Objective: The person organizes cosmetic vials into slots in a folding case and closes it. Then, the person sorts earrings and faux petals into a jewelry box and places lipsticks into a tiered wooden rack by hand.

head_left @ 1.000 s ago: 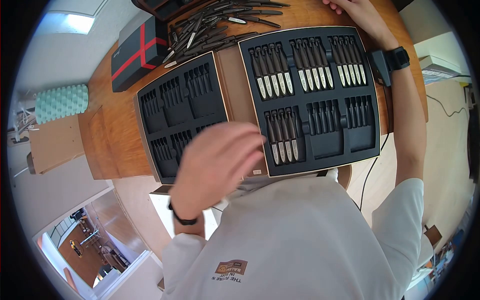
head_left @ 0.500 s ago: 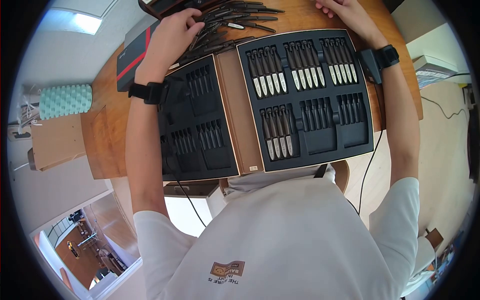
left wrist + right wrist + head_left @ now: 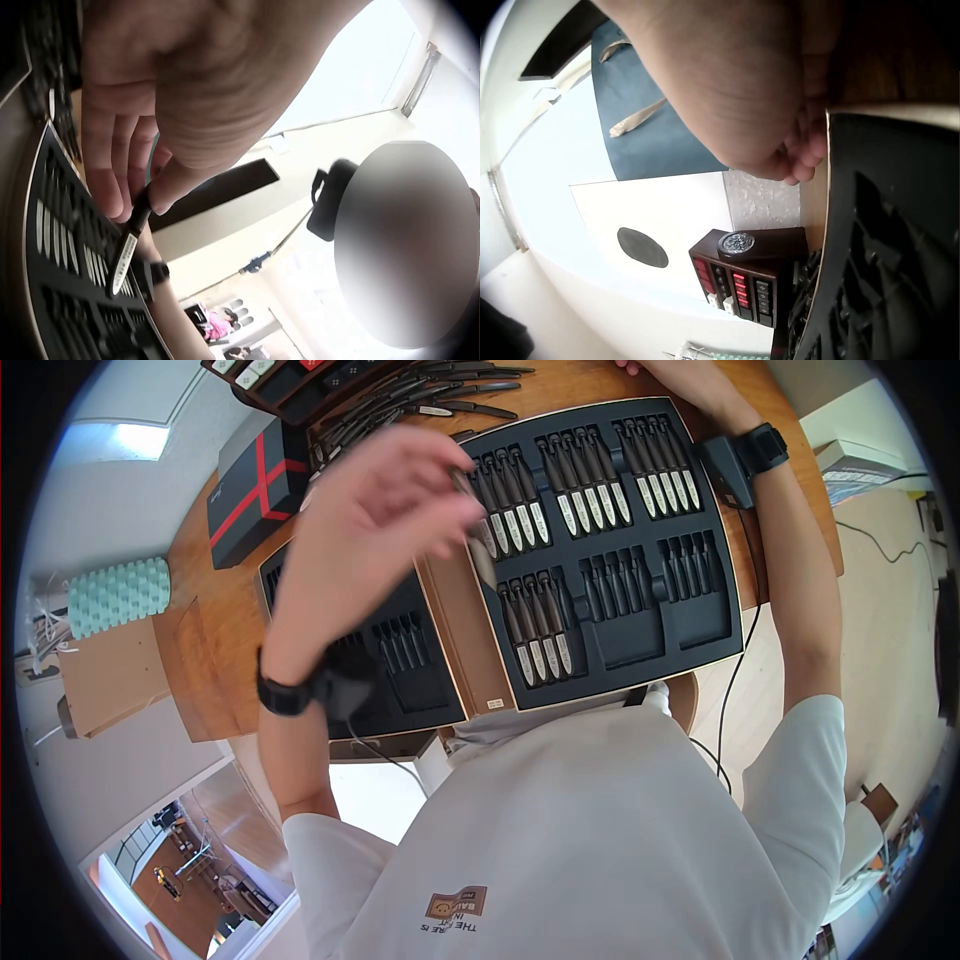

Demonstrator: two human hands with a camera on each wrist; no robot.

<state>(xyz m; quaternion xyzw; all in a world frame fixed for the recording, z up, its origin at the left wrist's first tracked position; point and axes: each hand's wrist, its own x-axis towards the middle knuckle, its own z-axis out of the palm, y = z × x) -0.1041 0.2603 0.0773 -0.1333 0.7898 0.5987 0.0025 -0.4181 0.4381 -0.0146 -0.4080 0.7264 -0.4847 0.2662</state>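
Grip narrow on a slim dark piece point(image 3: 124, 259), the left hand point(image 3: 355, 540) hung over the case point(image 3: 625, 645), apparently mid-loading; an empty slot point(image 3: 618, 588) called for careful alignment. Far left, a pile point(image 3: 400, 405) lay; far right, the right hand point(image 3: 685, 378) curled loosely.

A wooden table point(image 3: 205, 680) with a warm brown, glossy top is seen, and at its near side a wide case point(image 3: 455, 610) is laid open, its two black-lined halves joined by a brown spine and its right half partly filled with dark sticks point(image 3: 535, 625) with pale ends. Beyond the case, more sticks are heaped loosely in a pile point(image 3: 450, 395), most of them dark, pointing various ways and overlapping. Beside the pile, a dark box point(image 3: 235, 495) crossed with red ribbon is set down, and behind it a rack point(image 3: 280, 398) is placed, in which white, red and black pieces are held.
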